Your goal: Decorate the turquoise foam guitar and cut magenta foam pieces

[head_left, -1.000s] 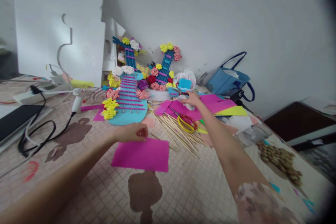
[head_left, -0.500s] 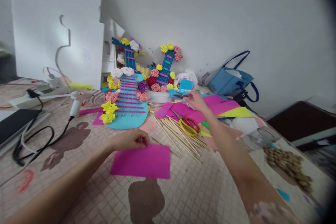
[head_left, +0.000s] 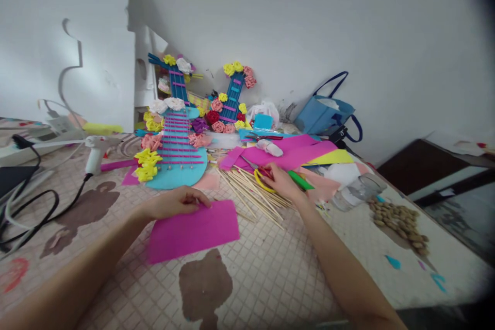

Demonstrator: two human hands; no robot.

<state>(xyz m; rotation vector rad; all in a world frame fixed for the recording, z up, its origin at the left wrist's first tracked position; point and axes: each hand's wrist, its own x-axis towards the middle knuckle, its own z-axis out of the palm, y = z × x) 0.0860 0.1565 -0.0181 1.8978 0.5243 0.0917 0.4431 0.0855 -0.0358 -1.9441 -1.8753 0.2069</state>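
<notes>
Blue bag (head_left: 323, 115) near the pale wall (head_left: 394, 46), clear glass (head_left: 360, 193) beside brown peanut heap (head_left: 400, 221)

The magenta sheet (head_left: 197, 232) toward the front edge of the table (head_left: 294, 278) looks matt and felt-like; the sticks (head_left: 266, 199), bare wood; the scissors (head_left: 258, 181), smooth and plastic-handled. The jar (head_left: 358, 193) near the right edge is clear, glossy; the glue gun (head_left: 95, 157) leftward, smooth plastic.
</notes>
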